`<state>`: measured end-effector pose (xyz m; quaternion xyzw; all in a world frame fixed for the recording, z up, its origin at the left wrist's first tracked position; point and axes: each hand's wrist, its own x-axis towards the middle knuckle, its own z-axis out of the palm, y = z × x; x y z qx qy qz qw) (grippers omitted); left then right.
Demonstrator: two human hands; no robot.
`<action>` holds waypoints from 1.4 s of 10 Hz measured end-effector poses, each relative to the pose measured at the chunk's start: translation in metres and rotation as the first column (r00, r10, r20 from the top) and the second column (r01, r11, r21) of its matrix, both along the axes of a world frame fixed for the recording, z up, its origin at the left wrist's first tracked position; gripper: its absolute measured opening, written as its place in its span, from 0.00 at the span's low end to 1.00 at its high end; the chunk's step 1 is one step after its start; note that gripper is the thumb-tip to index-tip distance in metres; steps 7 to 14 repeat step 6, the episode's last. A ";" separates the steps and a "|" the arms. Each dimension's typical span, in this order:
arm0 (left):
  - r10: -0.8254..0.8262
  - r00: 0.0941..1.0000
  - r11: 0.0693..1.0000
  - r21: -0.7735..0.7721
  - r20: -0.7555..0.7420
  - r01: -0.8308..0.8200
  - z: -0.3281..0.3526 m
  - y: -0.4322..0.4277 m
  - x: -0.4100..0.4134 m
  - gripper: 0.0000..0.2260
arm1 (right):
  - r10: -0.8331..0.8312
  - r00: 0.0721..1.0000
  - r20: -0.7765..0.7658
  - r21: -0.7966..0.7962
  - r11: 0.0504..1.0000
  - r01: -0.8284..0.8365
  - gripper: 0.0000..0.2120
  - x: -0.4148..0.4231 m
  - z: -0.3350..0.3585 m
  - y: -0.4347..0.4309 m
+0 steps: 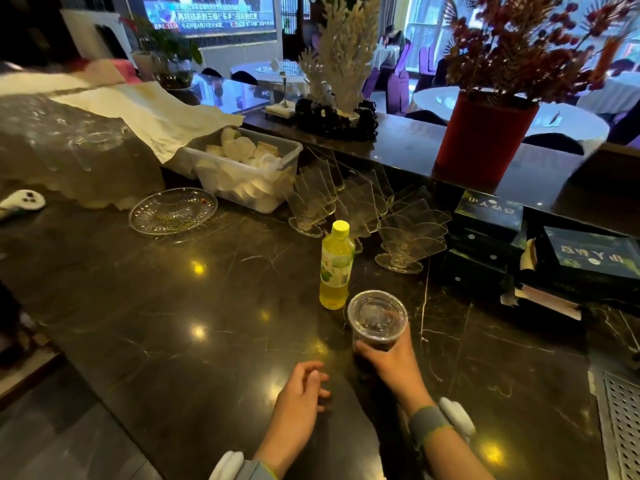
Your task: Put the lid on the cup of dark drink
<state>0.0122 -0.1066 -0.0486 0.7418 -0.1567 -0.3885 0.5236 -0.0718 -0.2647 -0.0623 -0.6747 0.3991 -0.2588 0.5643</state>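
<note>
The dark marble counter (pixel 194 306) carries everything here and leaves a wide bare patch in front of the person, likely kept free as working room. Along its back edge stand a clear bin of white pieces (pixel 247 169) half under a cloth, a cut-glass plate (pixel 173 211) and a cluster of clear acrylic stands (pixel 367 209), all well apart from the hands, so nothing crowds the job.

The yellow-capped bottle (pixel 337 265) stands upright just beside the cup, on its far left side; it looks set aside rather than in use, though a careless elbow or wrist could tip it.

The right hand (pixel 384 358) wraps the lower wall of the cup of dark drink (pixel 377 327), fingers closed round it from the near side. I judge this grip is there to steady the cup against any downward press. The cup sits low at the counter; whether its base touches cannot be told, since the hand hides it.

The left hand (pixel 304 386) hovers over the counter just left of the cup, fingers loosely curled and holding nothing.

The clear lid (pixel 377 311) lies across the cup's mouth, roughly level. Whether its rim has snapped fully down all round cannot be told, so a press around the edge may remain
</note>
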 end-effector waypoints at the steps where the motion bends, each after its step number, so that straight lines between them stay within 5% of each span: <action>1: 0.028 0.999 1.000 0.010 -0.015 -0.028 -0.008 -0.006 0.009 0.09 | -0.003 1.000 -0.005 0.011 1.000 0.003 0.40 0.018 0.000 -0.020; 5: -0.011 0.997 1.000 0.029 0.072 0.009 0.003 -0.016 0.037 0.10 | 0.121 0.985 -0.121 0.145 0.984 -0.103 0.53 0.012 -0.004 -0.034; 14: -0.018 0.999 1.000 -0.020 0.052 0.019 0.014 -0.018 0.055 0.09 | 0.167 0.968 -0.185 0.226 0.966 -0.124 0.52 -0.005 0.000 -0.027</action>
